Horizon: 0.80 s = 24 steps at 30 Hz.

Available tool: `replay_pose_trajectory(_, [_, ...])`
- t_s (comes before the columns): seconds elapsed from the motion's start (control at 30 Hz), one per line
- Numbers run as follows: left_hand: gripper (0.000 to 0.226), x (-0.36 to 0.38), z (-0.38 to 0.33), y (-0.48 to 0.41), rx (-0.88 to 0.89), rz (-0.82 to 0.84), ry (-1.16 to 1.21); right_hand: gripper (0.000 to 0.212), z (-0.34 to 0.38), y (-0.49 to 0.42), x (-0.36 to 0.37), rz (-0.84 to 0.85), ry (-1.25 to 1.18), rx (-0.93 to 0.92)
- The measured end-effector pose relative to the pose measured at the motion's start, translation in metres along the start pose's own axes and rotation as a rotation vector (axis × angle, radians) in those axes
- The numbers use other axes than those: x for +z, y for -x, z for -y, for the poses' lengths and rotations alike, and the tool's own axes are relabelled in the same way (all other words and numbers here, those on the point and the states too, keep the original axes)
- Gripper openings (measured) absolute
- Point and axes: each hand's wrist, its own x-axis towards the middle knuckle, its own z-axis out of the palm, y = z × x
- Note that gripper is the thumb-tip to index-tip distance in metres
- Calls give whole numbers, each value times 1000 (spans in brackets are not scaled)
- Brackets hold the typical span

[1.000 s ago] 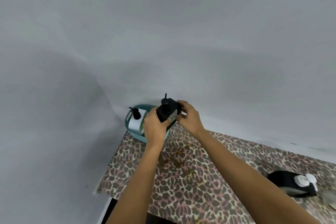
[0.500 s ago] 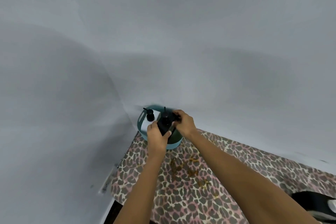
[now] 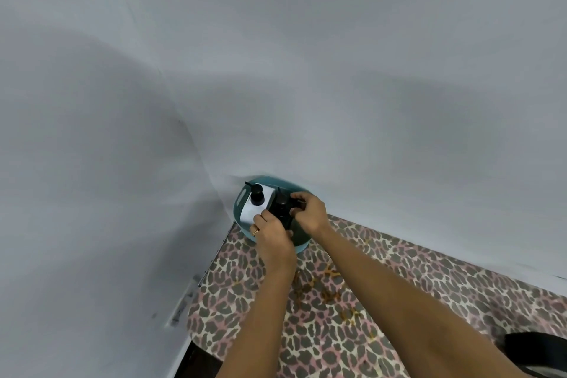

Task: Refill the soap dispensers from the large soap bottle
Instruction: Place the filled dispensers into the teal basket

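- Landmark: a round teal plastic basket (image 3: 302, 247) stands in the far corner of a table covered with a leopard-print cloth (image 3: 352, 344), against plain grey walls.
- In the left part of the basket, a white soap dispenser with a black pump top (image 3: 256, 210) stands upright. Neither hand touches it.
- Just right of it, within the basket rim, is a boxy black soap dispenser (image 3: 280, 209) with its pump fitted. The hands hide its base, so I cannot tell whether it rests on the basket floor.
- The left hand (image 3: 271, 235), with a gold ring on one finger, grips the body of the black soap dispenser at the basket's near side, fingers curled round it.
- The right hand (image 3: 310, 212) pinches the pump head of the same dispenser from the basket's right side.
- On the cloth just in front of the basket are orange-brown spots (image 3: 329, 282). They may be spilled soap, but this is unconfirmed.
- Well apart from the basket, at the lower right edge of view, lies a dark curved object (image 3: 534, 350). It is cut off and unidentified, and no large soap bottle can be made out.
- Assessment: both pumps are on and both dispensers are at the basket, so the work looks near its end. The grip would equally suit tightening or loosening the pump. Fill levels are not visible, so completion cannot be verified.
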Motion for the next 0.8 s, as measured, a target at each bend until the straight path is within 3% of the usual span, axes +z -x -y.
replay_pose_trajectory(0.47, [53,10,0,-11,97,-90,-168,40,-1,-11,7,-62,-90,-1])
replay_pose_trajectory(0.63, [79,7,10,-17,-13,32,-112,38,-4,-10,8,-52,-108,21])
replay_pose_trajectory(0.8, [81,9,18,-26,38,68,-24,38,-8,-5,9,-29,-73,-13])
